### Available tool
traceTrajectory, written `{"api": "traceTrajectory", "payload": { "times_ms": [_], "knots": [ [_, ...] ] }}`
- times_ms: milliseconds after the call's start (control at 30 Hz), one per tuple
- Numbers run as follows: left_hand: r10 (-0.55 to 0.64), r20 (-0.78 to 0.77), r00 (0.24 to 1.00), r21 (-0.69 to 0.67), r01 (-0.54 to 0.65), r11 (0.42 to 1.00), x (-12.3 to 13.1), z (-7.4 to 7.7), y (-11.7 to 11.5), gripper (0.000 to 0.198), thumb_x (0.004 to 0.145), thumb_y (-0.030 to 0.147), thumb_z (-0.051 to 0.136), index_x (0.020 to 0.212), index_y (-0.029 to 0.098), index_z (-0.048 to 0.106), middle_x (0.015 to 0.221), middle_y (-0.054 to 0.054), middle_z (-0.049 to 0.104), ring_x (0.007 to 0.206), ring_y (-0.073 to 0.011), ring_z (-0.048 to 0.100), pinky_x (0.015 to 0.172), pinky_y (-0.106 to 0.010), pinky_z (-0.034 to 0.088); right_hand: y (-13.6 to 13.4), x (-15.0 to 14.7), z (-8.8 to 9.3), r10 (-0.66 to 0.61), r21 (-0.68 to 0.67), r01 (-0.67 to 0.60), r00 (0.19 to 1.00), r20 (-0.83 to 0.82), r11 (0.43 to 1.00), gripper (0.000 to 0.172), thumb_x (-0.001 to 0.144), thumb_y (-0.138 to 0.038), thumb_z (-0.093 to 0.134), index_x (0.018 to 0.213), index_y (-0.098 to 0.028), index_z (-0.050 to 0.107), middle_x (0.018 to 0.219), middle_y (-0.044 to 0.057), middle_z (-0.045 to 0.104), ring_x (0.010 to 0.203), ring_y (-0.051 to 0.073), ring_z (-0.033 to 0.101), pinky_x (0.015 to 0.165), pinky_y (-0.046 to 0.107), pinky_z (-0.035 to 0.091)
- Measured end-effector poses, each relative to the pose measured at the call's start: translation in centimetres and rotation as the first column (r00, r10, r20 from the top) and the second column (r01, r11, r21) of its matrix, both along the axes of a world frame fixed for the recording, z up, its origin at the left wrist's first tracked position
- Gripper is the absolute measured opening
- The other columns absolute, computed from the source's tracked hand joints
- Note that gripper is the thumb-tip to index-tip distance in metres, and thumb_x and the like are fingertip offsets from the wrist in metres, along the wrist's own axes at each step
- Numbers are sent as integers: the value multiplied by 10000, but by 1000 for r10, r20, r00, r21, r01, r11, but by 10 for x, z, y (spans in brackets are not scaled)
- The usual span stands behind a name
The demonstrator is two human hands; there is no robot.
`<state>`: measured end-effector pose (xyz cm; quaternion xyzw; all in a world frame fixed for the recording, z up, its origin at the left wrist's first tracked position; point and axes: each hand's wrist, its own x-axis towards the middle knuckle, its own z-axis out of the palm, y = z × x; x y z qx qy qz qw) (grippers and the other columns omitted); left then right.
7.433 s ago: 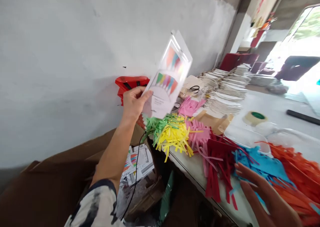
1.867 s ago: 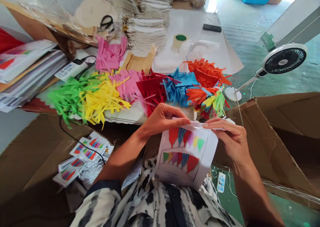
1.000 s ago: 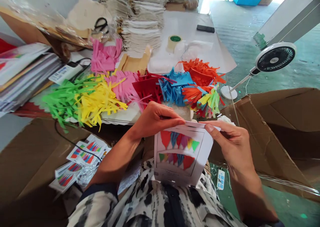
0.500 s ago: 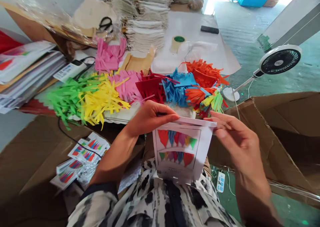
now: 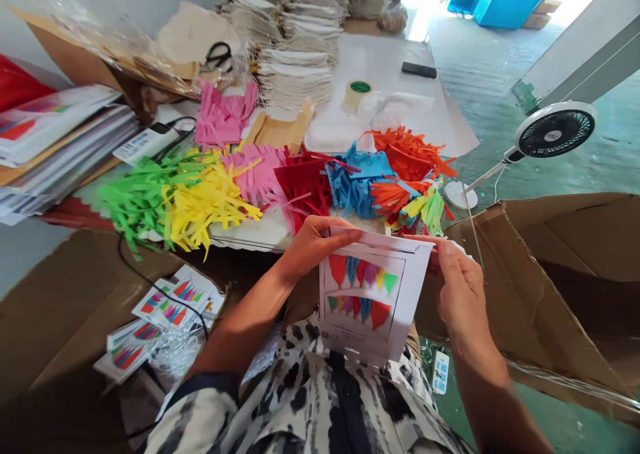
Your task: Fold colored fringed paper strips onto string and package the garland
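I hold a white printed packet [image 5: 373,294] showing coloured pennant flags upright over my lap. My left hand [image 5: 315,244] pinches its top left edge, fingers closed. At the top right edge my right hand [image 5: 457,291] grips it too, fingers curled behind the packet. Just beyond, on the white table [image 5: 395,61], lie bundles of fringed paper: green [image 5: 133,197], yellow [image 5: 205,201], pink [image 5: 253,171], red [image 5: 303,181], blue [image 5: 357,177] and orange [image 5: 407,154].
An open cardboard box [image 5: 555,267] stands at my right. Another box at my left holds finished packets [image 5: 160,314]. Stacks of cards [image 5: 295,54], a tape roll [image 5: 356,94], scissors [image 5: 219,55] and a small fan [image 5: 553,134] are further off.
Since 7.4 s ago the packet came down from beside the wall to my lap and my right hand took hold of it. In the last second my right fingers shifted along its top edge.
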<state>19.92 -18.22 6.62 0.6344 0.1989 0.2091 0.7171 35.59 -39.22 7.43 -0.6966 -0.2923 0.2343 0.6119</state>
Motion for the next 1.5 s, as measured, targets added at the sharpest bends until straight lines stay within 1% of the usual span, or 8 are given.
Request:
{"api": "traceTrajectory", "payload": {
  "times_ms": [267,433,667,833,967,1167,1300,1500],
  "knots": [
    [-1,-58,998,-30,0,1000,5,13,-8,356,827,511,864,773,160,838,744,-32,771,640,-125,652,586,-228,463,7,-6,1,-64,-93,87,972,224,992,327,949,-526,741,877,-211,691,681,-49,509,599,111,426,528,239,323],
    [-72,84,994,-74,78,994,2,23,-1,691,795,472,906,1429,295,698,1141,-62,820,1009,-228,768,846,-299,585,20,2,0,-244,65,241,969,44,968,283,919,-422,777,815,-180,673,674,-62,534,564,79,408,506,210,334],
    [-233,282,931,-508,350,787,-38,-29,31,937,706,888,738,1327,186,737,1165,-156,812,1094,-360,776,889,-420,632,23,40,12,-478,488,545,837,-266,682,221,877,-264,780,1029,-105,779,933,53,759,834,129,715,879,271,593],
    [-114,350,930,-508,291,811,-37,-54,-9,471,709,475,939,1074,215,793,1022,-63,836,1077,-332,786,853,-388,648,20,38,15,-427,518,585,811,-400,625,196,836,-221,815,1015,-155,768,958,23,750,807,118,693,801,246,611],
    [-93,458,884,-398,297,868,-15,-39,-51,878,572,208,1029,1350,416,681,1545,-48,637,1459,-362,580,1123,-533,555,21,9,3,-362,490,534,839,-405,689,229,798,-204,858,983,-208,722,978,-13,722,717,82,624,555,166,491],
    [576,210,790,-434,-452,779,-5,-7,-25,619,765,543,908,1290,277,717,1304,-69,779,1272,-265,714,1053,-399,614,-2,-20,-24,-240,245,271,960,-147,931,413,852,-325,842,1211,-268,647,1056,19,726,947,192,721,880,364,610],
    [512,182,839,-266,-460,847,-22,0,-14,500,769,435,923,1186,205,770,1218,-79,812,1159,-266,755,1029,-393,625,-16,-13,-6,-390,263,299,805,447,917,668,904,-332,802,1510,-307,523,1506,113,584,1416,310,565,1212,563,428],
    [301,123,946,6,-304,953,-28,20,-40,407,904,420,801,1250,207,761,1237,-88,800,1187,-303,738,1058,-445,601,15,-37,25,100,-60,-95,506,857,994,1052,895,-525,780,1734,-313,181,1794,167,190,1634,476,212,1244,780,267]
  ]
}}
